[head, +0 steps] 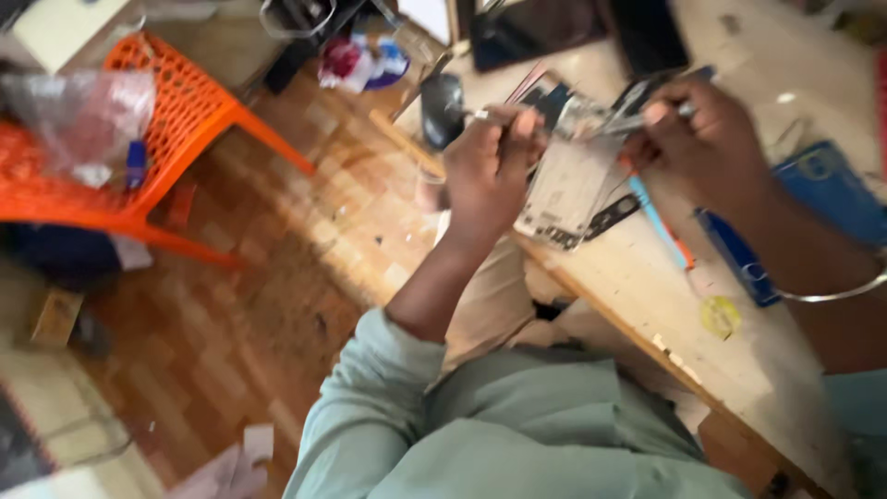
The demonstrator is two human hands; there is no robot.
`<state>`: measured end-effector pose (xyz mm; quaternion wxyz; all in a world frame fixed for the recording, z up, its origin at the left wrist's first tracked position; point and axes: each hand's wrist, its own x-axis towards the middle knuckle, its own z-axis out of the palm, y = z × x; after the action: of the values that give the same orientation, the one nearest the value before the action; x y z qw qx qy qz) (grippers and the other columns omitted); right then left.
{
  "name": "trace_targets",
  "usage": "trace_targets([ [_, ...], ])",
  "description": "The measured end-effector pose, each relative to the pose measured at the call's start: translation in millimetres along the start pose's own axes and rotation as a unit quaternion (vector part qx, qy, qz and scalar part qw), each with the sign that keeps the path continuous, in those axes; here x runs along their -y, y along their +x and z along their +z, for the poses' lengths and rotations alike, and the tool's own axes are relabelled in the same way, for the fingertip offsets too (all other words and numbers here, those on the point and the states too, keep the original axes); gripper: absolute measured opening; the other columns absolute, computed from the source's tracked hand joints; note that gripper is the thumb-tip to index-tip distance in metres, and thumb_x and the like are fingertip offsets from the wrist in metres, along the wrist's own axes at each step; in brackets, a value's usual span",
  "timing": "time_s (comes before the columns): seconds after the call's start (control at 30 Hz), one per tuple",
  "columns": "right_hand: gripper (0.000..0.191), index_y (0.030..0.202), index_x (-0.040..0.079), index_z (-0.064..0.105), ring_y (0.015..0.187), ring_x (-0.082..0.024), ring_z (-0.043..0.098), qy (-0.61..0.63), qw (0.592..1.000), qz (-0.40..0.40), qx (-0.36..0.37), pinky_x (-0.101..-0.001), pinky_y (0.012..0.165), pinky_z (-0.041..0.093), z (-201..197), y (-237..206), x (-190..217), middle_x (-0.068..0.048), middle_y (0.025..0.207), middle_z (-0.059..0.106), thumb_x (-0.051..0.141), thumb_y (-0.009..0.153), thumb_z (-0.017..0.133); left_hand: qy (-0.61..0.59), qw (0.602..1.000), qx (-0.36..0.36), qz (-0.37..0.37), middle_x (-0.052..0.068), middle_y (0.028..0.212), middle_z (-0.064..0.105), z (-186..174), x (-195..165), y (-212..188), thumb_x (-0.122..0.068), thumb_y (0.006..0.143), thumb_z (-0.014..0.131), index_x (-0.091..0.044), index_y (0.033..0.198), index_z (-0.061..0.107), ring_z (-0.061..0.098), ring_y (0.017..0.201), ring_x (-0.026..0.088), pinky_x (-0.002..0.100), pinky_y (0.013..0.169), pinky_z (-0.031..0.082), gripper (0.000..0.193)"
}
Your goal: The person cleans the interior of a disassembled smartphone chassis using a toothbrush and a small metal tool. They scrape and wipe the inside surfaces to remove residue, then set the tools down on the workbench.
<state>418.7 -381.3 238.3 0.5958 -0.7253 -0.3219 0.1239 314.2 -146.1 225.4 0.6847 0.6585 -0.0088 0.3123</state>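
Pale-green sleeves (517, 425) foreground; both hands clamped: left hand (490, 171) on opened phone (568, 185), right hand (707, 139) on tweezers (637, 120); slipping tips could scratch circuitry.

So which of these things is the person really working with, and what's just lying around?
In use:
- left hand steadying the opened phone
- right hand working a thin metal tool into it

Lying about:
- blue-and-orange stick tool on the workbench
- blue case
- yellow disc
- orange plastic chair with a plastic bag
- paper scraps on the floor
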Motion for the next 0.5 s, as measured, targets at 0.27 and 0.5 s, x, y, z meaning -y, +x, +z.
trace_targets([
  [0.27, 0.015, 0.118, 0.001, 0.052, 0.08, -0.012, 0.066, 0.009, 1.0, 0.009, 0.001, -0.0295, 0.073, 0.057, 4, 5, 8, -0.01, 0.094, 0.069, 0.015, 0.115, 0.05, 0.013, 0.999, 0.043, -0.028, 0.004, 0.086, 0.074, -3, -16, 6, -0.015, 0.107, 0.065, -0.002, 0.106, 0.072, 0.07, 0.076, 0.005, 0.021, 0.068, 0.056, 0.015],
  [0.5, 0.015, 0.116, 0.001, 0.052, 0.082, -0.013, 0.068, -0.01, 1.0, 0.013, 0.004, -0.029, 0.074, 0.058, 3, 5, 11, -0.01, 0.092, 0.069, 0.015, 0.113, 0.051, 0.143, 0.987, 0.055, 0.048, 0.009, 0.099, 0.079, -1, -19, 9, -0.015, 0.103, 0.069, -0.001, 0.11, 0.076, 0.07, 0.076, 0.007, 0.025, 0.069, 0.056, 0.018],
])
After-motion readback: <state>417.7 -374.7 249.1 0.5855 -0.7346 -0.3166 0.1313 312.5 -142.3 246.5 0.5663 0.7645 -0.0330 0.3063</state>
